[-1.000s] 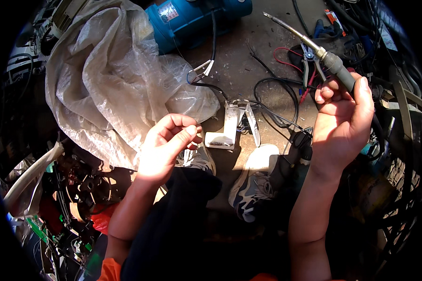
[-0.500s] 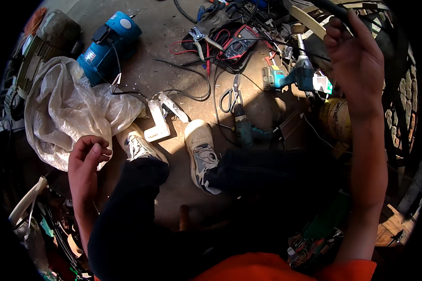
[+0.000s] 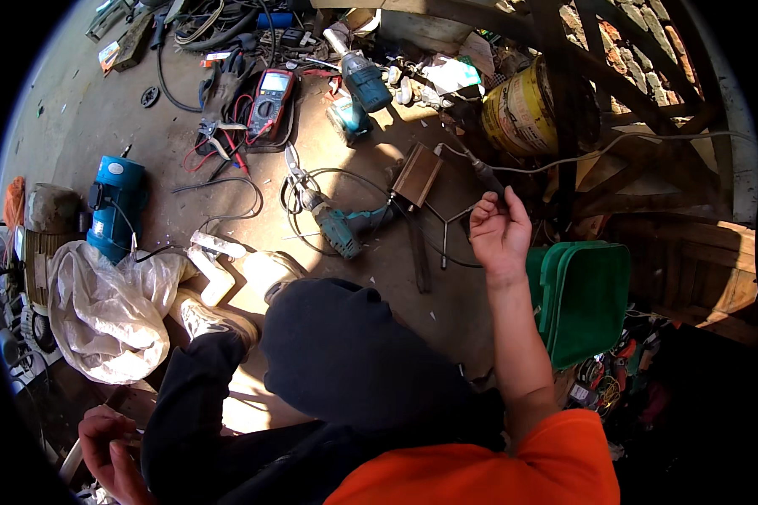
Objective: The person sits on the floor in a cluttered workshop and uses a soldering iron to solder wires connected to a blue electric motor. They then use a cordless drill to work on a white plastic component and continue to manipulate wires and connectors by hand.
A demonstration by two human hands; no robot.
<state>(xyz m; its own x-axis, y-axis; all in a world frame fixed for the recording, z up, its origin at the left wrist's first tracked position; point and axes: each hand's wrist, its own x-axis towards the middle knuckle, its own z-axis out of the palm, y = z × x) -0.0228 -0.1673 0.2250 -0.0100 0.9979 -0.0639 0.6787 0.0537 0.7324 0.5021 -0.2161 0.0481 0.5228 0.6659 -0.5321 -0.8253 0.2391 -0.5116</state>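
Note:
My right hand [image 3: 503, 236] is closed, fingertips and thumb together at the lower end of a dark-handled tool with a thin shaft [image 3: 485, 174]. Its shaft points up and left, toward the yellow bucket; its exact kind is unclear. At the lower left my left hand [image 3: 114, 450] has its fingers curled in beside my dark trouser leg; whatever they may hold is hidden. Just left of the right hand lie a small brown box [image 3: 417, 175] with a white wire and a three-armed metal wrench [image 3: 445, 225]. A teal drill [image 3: 337, 227] rests farther left.
A green bin [image 3: 594, 299] stands close right of my forearm, a yellow bucket [image 3: 522, 109] beyond it. On the floor lie a red multimeter [image 3: 271, 105], pliers [image 3: 219, 139], a teal impact wrench [image 3: 365, 82], a blue motor [image 3: 115, 206] and plastic sheeting [image 3: 109, 316]. Cables cross the floor.
The view has swung to the right, bringing the green bin and brown box into sight. In the picture, my right hand is lower and farther left, my left hand lower.

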